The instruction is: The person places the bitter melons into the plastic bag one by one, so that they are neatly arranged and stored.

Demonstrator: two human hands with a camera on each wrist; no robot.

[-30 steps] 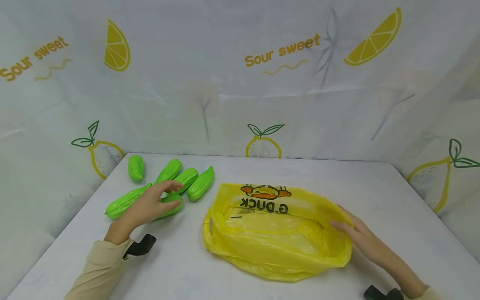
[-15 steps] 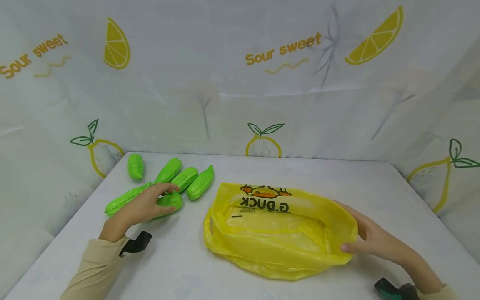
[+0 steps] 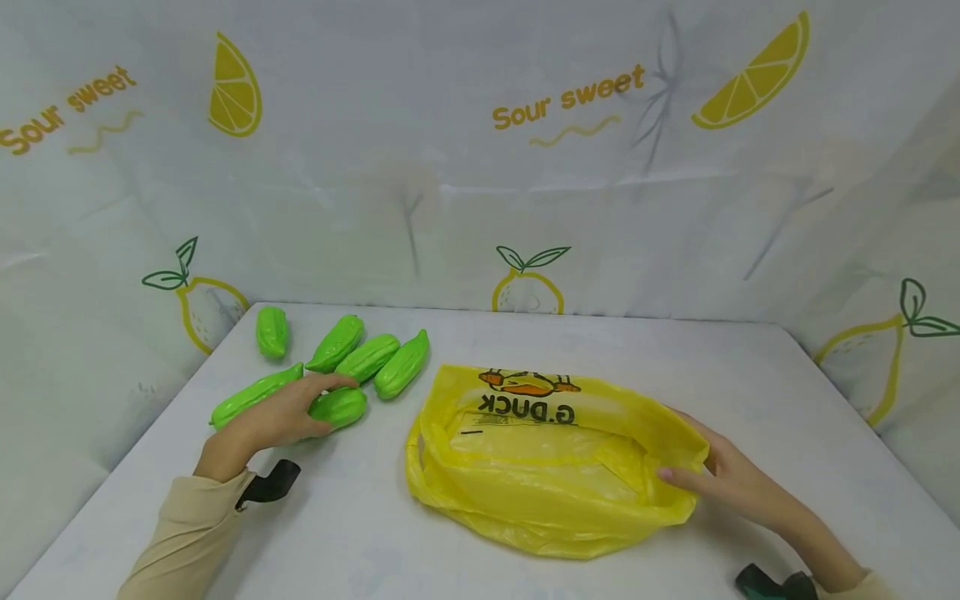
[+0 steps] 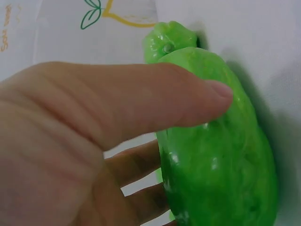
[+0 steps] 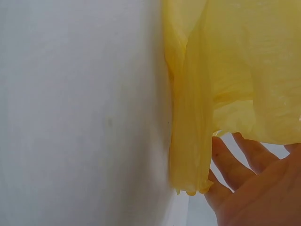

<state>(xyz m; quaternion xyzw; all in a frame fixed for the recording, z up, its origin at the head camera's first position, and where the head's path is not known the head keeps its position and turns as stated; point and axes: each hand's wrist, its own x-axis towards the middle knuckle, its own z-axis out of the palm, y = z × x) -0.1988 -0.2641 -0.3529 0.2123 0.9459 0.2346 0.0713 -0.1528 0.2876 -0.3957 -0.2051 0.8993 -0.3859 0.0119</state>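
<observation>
My left hand point(image 3: 288, 411) is around a bright green bitter melon point(image 3: 339, 408) on the table. In the left wrist view its thumb lies across the bitter melon point(image 4: 216, 160), with fingers on the far side. My right hand point(image 3: 738, 483) holds the right end of the rim of a yellow plastic bag point(image 3: 555, 521). Its thumb is on the near side and its fingers are partly hidden behind the film. The bag lies with its mouth spread open, a duck print on the folded-back rim. In the right wrist view, spread fingers point(image 5: 235, 165) touch the yellow film point(image 5: 193, 117).
Several more green bitter melons point(image 3: 403, 364) lie about the left hand; one bitter melon point(image 3: 272, 332) sits apart at the table's back left corner. A white table point(image 3: 600, 337) meets a lemon-printed cloth backdrop point(image 3: 420, 167). Black camera mounts point(image 3: 272, 482) sit on both wrists.
My left hand has lowered onto the near bitter melon, thumb and fingers closing around it. My right hand has shifted along the bag's right rim, its thumb moving out and back in.
</observation>
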